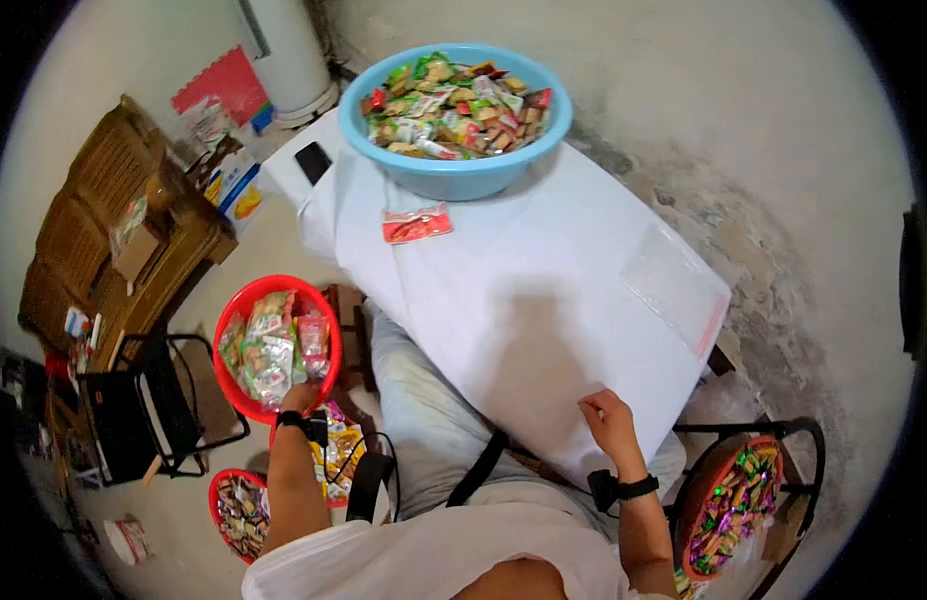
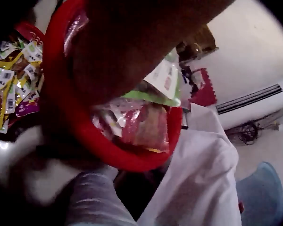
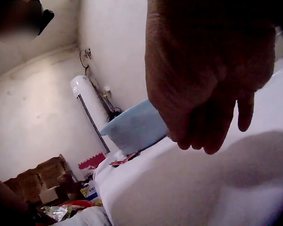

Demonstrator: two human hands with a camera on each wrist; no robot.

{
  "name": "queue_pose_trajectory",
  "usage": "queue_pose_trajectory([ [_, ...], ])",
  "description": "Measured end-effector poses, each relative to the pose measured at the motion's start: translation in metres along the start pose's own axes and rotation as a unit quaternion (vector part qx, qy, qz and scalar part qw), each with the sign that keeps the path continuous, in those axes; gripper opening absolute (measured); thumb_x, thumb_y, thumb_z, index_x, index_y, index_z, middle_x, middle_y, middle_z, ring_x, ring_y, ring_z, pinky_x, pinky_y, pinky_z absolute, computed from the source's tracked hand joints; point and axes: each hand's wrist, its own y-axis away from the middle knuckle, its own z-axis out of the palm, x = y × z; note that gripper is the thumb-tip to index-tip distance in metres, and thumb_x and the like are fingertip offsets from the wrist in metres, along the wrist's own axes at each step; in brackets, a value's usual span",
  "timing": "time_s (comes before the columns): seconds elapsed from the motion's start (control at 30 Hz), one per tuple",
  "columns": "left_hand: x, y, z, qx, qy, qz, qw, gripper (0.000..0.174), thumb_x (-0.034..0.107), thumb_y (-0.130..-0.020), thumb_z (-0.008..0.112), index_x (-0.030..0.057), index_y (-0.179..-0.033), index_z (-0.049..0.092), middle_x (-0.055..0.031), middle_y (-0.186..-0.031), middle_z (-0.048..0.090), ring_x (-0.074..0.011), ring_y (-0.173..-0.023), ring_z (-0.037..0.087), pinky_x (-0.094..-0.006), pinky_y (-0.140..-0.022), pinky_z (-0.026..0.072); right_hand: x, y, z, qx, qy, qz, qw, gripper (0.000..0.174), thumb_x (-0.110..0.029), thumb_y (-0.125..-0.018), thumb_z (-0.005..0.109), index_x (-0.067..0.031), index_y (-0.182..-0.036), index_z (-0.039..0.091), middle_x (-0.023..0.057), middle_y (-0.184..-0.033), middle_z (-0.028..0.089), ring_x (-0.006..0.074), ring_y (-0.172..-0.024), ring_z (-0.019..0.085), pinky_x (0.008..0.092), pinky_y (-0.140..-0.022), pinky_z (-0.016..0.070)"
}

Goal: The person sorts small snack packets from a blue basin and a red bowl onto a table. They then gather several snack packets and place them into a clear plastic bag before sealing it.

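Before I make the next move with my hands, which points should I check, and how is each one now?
- Left hand at the red basin: ok.
- Packet in left fingers: cannot tell, fingers hidden.
- Right hand free: ok, nothing visible in it.
- Blue basin resting on the table: ok.
- Loose red packet inside a basin: not ok, on the table.

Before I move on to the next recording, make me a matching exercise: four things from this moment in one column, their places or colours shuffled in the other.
1. basin
2. phone
3. left hand
4. right hand

A. over the white cloth
B. light blue, heaped with packets
C. in a red tub
D. black, near the basin

Pairs: 1-B, 2-D, 3-C, 4-A
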Motion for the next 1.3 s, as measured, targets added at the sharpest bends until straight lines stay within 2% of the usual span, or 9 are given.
queue_pose_trajectory([
  [0.1, 0.075, 0.079, -0.093, 0.001, -0.020, -0.052, 0.998, 0.056, 0.052, -0.084, 0.042, 0.0033, -0.093, 0.067, -0.0219, -0.099, 0.063, -0.0364, -0.095, 0.060, -0.0454, -0.080, 0.0474, 0.023, -0.003, -0.004, 0.034, 0.058, -0.039, 0.997, 0.010, -0.014, -0.079, 0.062, -0.0039, -0.081, 0.063, 0.0136, -0.077, 0.059, 0.0310, -0.075, 0.057, 0.0370, -0.064, 0.0461],
  [0.13, 0.062, 0.058, -0.081, 0.016, -0.024, -0.028, 0.999, 0.069, 0.065, -0.083, 0.038, 0.0027, -0.093, 0.067, -0.0243, -0.098, 0.063, -0.0406, -0.094, 0.059, -0.0456, -0.081, 0.0457, 0.024, -0.002, -0.009, 0.039, 0.030, -0.005, 0.999, 0.011, -0.016, -0.080, 0.061, -0.0046, -0.082, 0.062, 0.0135, -0.077, 0.058, 0.0315, -0.076, 0.057, 0.0369, -0.066, 0.0464],
  [0.27, 0.124, 0.065, -0.133, 0.125, -0.024, 0.027, 0.992, 0.043, 0.043, -0.085, 0.050, 0.0041, -0.093, 0.065, -0.0223, -0.090, 0.063, -0.0384, -0.087, 0.060, -0.0480, -0.073, 0.0470, 0.036, -0.006, -0.018, 0.059, 0.004, 0.037, 0.998, 0.012, -0.016, -0.081, 0.060, -0.0047, -0.084, 0.062, 0.0129, -0.082, 0.058, 0.0298, -0.075, 0.057, 0.0355, -0.067, 0.0470],
  [0.33, 0.176, 0.087, -0.172, 0.227, 0.050, 0.137, 0.963, 0.028, 0.031, -0.086, 0.051, 0.0078, -0.096, 0.064, -0.0198, -0.093, 0.063, -0.0351, -0.089, 0.060, -0.0450, -0.074, 0.0471, 0.042, -0.011, -0.020, 0.054, 0.017, 0.039, 0.998, 0.013, -0.017, -0.081, 0.061, -0.0045, -0.085, 0.062, 0.0128, -0.084, 0.058, 0.0294, -0.075, 0.057, 0.0349, -0.067, 0.0472],
  [0.6, 0.317, 0.101, -0.298, 0.326, 0.227, 0.366, 0.842, 0.024, 0.020, -0.083, 0.059, 0.0031, -0.100, 0.064, -0.0163, -0.092, 0.063, -0.0327, -0.084, 0.061, -0.0381, -0.074, 0.0480, 0.061, -0.019, -0.016, 0.051, 0.027, 0.044, 0.997, 0.018, -0.018, -0.079, 0.062, -0.0025, -0.088, 0.062, 0.0140, -0.089, 0.059, 0.0297, -0.083, 0.057, 0.0364, -0.075, 0.0472],
  [0.83, 0.372, 0.038, -0.377, 0.397, 0.162, 0.447, 0.785, 0.038, 0.017, -0.074, 0.067, 0.0041, -0.109, 0.059, -0.0151, -0.097, 0.060, -0.0323, -0.092, 0.058, -0.0381, -0.080, 0.0464, 0.066, -0.033, -0.010, 0.090, 0.034, 0.034, 0.995, 0.020, -0.017, -0.077, 0.064, -0.0028, -0.090, 0.062, 0.0161, -0.095, 0.059, 0.0336, -0.097, 0.052, 0.0403, -0.083, 0.0438],
  [0.93, 0.388, -0.003, -0.391, 0.314, 0.072, 0.420, 0.848, 0.058, 0.027, -0.068, 0.073, 0.0064, -0.120, 0.054, -0.0190, -0.110, 0.057, -0.0342, -0.102, 0.055, -0.0379, -0.089, 0.0434, 0.067, -0.049, -0.003, 0.120, 0.111, -0.071, 0.984, 0.022, -0.010, -0.076, 0.063, -0.0030, -0.096, 0.059, 0.0164, -0.104, 0.055, 0.0327, -0.098, 0.051, 0.0394, -0.082, 0.0439],
  [1.03, 0.401, -0.024, -0.408, 0.076, -0.002, 0.342, 0.937, 0.086, 0.041, -0.068, 0.073, 0.0050, -0.137, 0.035, -0.0227, -0.133, 0.043, -0.0334, -0.124, 0.041, -0.0375, -0.104, 0.0311, 0.062, -0.065, 0.005, 0.106, 0.136, -0.076, 0.982, 0.032, -0.012, -0.073, 0.064, -0.0034, -0.103, 0.057, 0.0191, -0.112, 0.052, 0.0360, -0.106, 0.046, 0.0446, -0.089, 0.0385],
  [1.3, 0.427, -0.023, -0.420, 0.005, -0.087, 0.315, 0.945, 0.083, 0.052, -0.066, 0.069, 0.0272, -0.138, 0.035, -0.0113, -0.138, 0.041, -0.0309, -0.124, 0.042, -0.0395, -0.102, 0.0339, 0.074, -0.071, 0.021, 0.121, 0.186, -0.124, 0.967, 0.041, -0.023, -0.073, 0.063, -0.0058, -0.110, 0.056, 0.0177, -0.123, 0.047, 0.0357, -0.115, 0.041, 0.0507, -0.096, 0.0309],
])
